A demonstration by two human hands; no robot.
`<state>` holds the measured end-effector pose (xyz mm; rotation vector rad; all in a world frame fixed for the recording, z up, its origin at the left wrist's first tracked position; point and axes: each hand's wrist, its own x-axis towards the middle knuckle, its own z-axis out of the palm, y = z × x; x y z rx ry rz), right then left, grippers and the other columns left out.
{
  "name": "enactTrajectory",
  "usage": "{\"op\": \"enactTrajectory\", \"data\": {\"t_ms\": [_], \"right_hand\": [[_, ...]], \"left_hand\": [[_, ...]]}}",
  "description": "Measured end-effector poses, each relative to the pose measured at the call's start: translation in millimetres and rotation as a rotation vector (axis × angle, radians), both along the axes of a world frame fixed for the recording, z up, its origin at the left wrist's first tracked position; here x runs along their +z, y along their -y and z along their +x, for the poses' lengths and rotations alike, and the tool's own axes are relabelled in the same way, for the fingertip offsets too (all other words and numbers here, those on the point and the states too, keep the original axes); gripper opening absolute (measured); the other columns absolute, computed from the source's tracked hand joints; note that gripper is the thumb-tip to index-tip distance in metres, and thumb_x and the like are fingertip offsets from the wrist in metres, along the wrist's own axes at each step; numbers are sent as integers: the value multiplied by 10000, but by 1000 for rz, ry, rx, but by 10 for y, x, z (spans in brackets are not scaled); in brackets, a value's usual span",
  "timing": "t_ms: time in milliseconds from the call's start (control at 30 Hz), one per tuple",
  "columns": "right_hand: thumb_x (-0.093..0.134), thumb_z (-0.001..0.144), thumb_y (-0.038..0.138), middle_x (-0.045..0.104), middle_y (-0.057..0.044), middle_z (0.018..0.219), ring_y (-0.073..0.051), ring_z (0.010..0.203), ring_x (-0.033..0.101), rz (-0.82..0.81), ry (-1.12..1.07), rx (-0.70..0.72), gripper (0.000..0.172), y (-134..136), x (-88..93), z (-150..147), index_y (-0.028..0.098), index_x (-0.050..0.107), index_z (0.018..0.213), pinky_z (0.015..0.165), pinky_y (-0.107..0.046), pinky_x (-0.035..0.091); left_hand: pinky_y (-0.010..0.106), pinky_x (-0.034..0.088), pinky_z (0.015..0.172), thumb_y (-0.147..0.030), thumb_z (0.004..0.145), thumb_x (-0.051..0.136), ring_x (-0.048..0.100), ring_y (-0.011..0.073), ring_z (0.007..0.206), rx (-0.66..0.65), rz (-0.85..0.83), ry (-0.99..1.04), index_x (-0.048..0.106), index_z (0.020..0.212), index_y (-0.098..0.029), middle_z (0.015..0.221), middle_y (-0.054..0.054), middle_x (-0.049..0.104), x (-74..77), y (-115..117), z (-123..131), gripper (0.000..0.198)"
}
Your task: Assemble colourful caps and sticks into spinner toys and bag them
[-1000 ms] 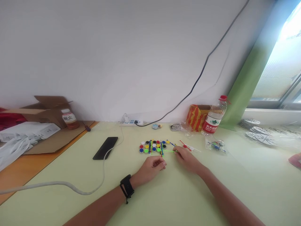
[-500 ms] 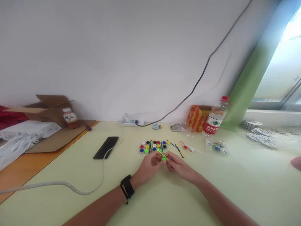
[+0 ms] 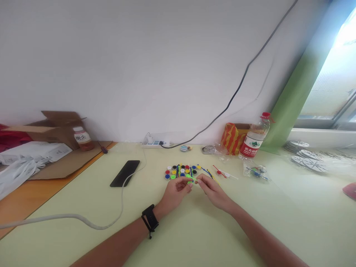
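Left hand [image 3: 175, 191] and right hand [image 3: 211, 189] pinch one small green plastic piece [image 3: 190, 181]; a slip could scatter the grid of coloured round caps [image 3: 182, 172] just beyond

The counter [image 3: 194, 230] is pale yellow-green. The small round pieces [image 3: 182, 171] on it are red, blue, yellow, green, white and black, crossed by blue, yellow and green sticks [image 3: 207, 172]. The piece [image 3: 190, 180] between the hands is bright green. The wrist strap [image 3: 150, 219] is black, as is the phone [image 3: 125, 173]. The bag [image 3: 232, 138] has orange and yellow stripes. The bottle [image 3: 254, 142] has a red label and red cap. The curtain [image 3: 294, 89] is green, the wall [image 3: 139, 63] white.
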<state>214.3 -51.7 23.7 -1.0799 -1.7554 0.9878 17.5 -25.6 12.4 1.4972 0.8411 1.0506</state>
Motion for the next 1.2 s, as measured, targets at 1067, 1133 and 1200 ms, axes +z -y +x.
{"op": "enactTrajectory", "data": {"t_ms": [1067,1133,1200], "right_hand": [[456,994,344,542,26,724,-133,653,447,64,216,97,259,48,15,18,201,536,794,600,-260,312],[480,981,368,510,35,677,-127,619,423,58,238,58,284,31,-15,22,200,527,757,574,-260,295],[505,965,405,464,43,634,-122,592,394,46,247,22,327,11,-37,31,202,494,709,553,-259,285]], "left_hand": [[354,594,852,-402,844,764,711,232,923,-106,32,-35,757,1091,-156,1027,108,759,-13,47,-2,349],[360,598,852,-410,839,765,710,230,916,-85,36,-45,755,1086,-159,1020,103,757,-14,45,0,352],[360,600,852,-418,828,772,707,235,933,-63,41,-54,755,1069,-161,1022,102,753,-10,44,5,352]]}}
